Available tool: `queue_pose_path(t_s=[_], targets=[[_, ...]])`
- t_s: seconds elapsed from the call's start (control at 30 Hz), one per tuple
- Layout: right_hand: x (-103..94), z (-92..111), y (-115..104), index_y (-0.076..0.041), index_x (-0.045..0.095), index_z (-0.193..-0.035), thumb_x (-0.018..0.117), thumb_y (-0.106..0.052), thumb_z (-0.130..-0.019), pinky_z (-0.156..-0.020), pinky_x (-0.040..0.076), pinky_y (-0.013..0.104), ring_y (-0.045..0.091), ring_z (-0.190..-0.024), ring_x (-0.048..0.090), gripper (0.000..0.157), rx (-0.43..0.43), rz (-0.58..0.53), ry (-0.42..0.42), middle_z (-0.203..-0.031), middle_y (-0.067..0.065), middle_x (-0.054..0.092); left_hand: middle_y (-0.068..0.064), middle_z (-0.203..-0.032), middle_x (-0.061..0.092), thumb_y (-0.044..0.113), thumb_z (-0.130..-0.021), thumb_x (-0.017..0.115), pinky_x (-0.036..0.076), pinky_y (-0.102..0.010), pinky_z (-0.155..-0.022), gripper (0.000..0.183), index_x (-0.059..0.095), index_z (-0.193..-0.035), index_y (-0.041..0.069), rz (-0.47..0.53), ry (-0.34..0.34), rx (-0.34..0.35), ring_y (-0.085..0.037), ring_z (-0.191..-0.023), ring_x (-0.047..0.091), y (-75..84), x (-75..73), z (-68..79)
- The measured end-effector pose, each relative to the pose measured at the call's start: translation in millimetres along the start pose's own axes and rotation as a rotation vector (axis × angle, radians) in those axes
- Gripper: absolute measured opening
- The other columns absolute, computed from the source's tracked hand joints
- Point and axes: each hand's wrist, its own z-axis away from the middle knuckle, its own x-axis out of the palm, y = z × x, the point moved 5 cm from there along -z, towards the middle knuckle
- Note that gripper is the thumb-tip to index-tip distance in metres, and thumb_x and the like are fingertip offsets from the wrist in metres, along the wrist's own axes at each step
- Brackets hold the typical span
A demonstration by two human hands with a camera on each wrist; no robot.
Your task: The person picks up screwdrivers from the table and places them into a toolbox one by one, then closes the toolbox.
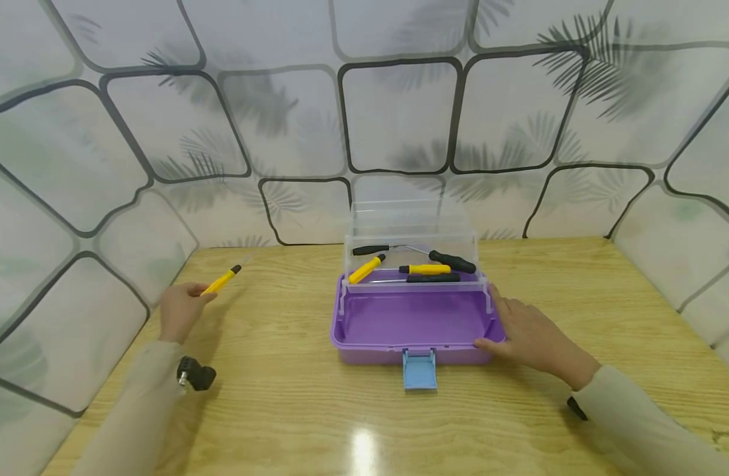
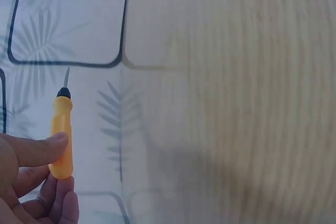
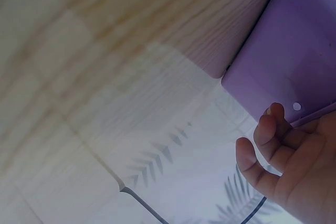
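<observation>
My left hand point(image 1: 182, 307) holds a screwdriver with a yellow handle point(image 2: 62, 124) between thumb and fingers. Its black collar and thin metal shaft point away from the hand, above the left part of the table. On the right, a purple toolbox point(image 1: 418, 355) stands with its lid up and its lower compartment bare. My right hand point(image 1: 528, 330) rests at the box's right end, thumb over the front corner and index finger farther back. In the right wrist view, other fingers point(image 3: 268, 135) bend loosely beside the purple side wall.
Several yellow- and black-handled screwdrivers lie in the toolbox's clear upper tray point(image 1: 412, 287), among them a yellow one point(image 1: 430, 269) and a black one point(image 1: 452, 261). A light-blue latch point(image 1: 420, 371) hangs down in front. Patterned walls point(image 1: 305, 211) border the wooden table point(image 1: 269, 396).
</observation>
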Motion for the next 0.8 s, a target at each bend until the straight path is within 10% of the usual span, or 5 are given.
queue_pose_path(t_s=[0.8], targets=[[2.3, 1.0, 2.0, 0.014, 0.016, -0.144, 0.060, -0.055, -0.083, -0.089, 0.045, 0.057, 0.043, -0.109, 0.056, 0.102, 0.013, -0.007, -0.008, -0.124, 0.034, 0.053, -0.028, -0.099, 0.067, 0.011, -0.086, 0.067, 0.054, -0.044, -0.071, 0.028, 0.067, -0.107, -0.007, 0.043, -0.059, 0.221, -0.037, -0.086, 0.064, 90.8, 8.6, 19.6]])
